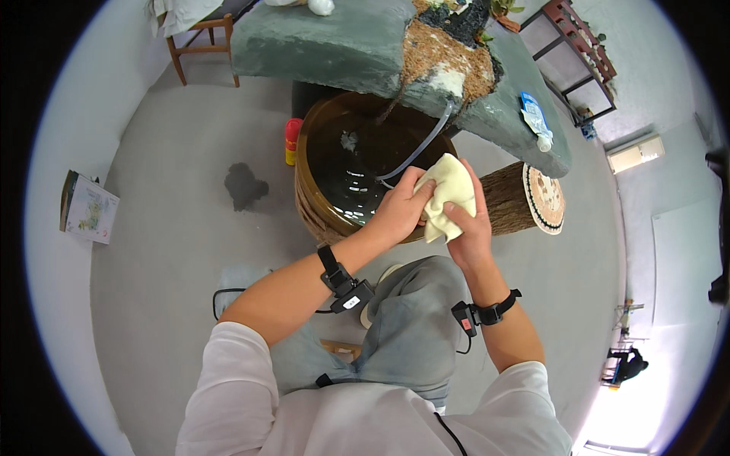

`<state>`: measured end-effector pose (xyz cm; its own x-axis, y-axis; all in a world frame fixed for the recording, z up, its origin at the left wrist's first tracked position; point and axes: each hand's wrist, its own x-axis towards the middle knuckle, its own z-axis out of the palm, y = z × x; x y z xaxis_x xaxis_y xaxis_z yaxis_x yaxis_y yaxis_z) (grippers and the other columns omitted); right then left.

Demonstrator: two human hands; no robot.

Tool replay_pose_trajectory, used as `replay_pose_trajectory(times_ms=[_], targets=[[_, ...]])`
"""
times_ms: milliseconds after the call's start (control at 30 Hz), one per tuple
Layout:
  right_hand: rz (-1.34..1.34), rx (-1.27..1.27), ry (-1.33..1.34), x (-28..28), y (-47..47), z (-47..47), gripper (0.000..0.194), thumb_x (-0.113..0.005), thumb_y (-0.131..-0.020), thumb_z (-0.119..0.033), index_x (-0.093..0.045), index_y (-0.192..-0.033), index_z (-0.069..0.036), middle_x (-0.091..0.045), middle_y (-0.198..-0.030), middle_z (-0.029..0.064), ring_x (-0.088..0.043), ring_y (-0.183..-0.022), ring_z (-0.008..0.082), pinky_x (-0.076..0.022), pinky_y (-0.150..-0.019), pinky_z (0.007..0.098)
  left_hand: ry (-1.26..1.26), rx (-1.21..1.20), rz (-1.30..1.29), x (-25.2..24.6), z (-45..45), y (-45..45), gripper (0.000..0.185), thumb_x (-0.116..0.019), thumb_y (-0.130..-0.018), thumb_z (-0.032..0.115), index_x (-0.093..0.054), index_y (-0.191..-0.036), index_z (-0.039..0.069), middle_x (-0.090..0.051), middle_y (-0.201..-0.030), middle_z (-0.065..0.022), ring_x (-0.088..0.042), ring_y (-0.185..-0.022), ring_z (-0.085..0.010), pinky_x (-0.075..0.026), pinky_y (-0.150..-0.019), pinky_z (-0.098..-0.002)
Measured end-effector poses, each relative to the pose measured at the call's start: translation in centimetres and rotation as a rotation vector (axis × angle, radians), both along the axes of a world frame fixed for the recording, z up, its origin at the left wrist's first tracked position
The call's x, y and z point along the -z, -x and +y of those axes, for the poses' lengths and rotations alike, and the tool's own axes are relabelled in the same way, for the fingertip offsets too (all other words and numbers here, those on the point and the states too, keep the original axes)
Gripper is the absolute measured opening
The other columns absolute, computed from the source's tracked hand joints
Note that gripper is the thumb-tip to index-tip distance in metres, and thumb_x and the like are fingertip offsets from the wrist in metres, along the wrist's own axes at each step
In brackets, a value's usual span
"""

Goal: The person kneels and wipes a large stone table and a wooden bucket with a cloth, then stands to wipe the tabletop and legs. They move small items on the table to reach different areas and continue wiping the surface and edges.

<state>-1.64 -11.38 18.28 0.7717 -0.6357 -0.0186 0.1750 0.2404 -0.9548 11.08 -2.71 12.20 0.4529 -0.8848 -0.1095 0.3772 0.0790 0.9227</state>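
Note:
A crumpled pale yellow cloth (453, 188) is bunched between both hands, over the near right rim of a large brown glazed water vat (305, 188). My left hand (402, 205) grips it from the left, its thumb pressed on the folds. From the right, my right hand (472, 225) holds the cloth with its thumb in front and fingers behind. Dark water with bright reflections fills much of the vat. A clear hose (419, 149) curves down into the vat from the grey-green slab (331, 51) above it.
Brown granules (442, 54) and a blue-white pouch (535, 117) lie on the slab. A red-and-yellow can (292, 139) stands left of the vat. Right of it is a log stool (505, 196) with a round mat. A wet patch (245, 185) marks the floor; a wooden chair (199, 50) stands far left.

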Motion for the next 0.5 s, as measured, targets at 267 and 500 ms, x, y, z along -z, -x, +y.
replay_pose_trajectory(times_ms=[267, 500], targets=[[0.239, 0.339, 0.912, -3.9, -2.2, -4.6, 0.077, -0.068, -0.089, 0.001, -0.043, -0.161, -0.006, -0.064, -0.134, 0.0180, -0.068, -0.119, 0.0257, -0.0543, -0.103, 0.0360, 0.047, -0.533, -0.808, 1.5, -1.0, -3.5, 0.037, -0.075, -0.097, 0.018, -0.062, -0.129, 0.004, -0.069, -0.125, -0.0177, -0.061, -0.117, -0.0398, -0.050, -0.103, -0.0482], [0.348, 0.478, 1.645, -6.2, -5.0, -5.1, 0.058, -0.082, -0.086, -0.004, -0.063, -0.141, -0.009, -0.066, -0.124, 0.0176, -0.065, -0.118, 0.0366, -0.0534, -0.103, 0.0435, -0.140, -0.187, -0.636, 2.8, -1.8, -4.7, 0.058, -0.069, -0.100, 0.012, -0.053, -0.155, 0.010, -0.066, -0.144, -0.0211, -0.058, -0.135, -0.0422, -0.048, -0.116, -0.0479]])
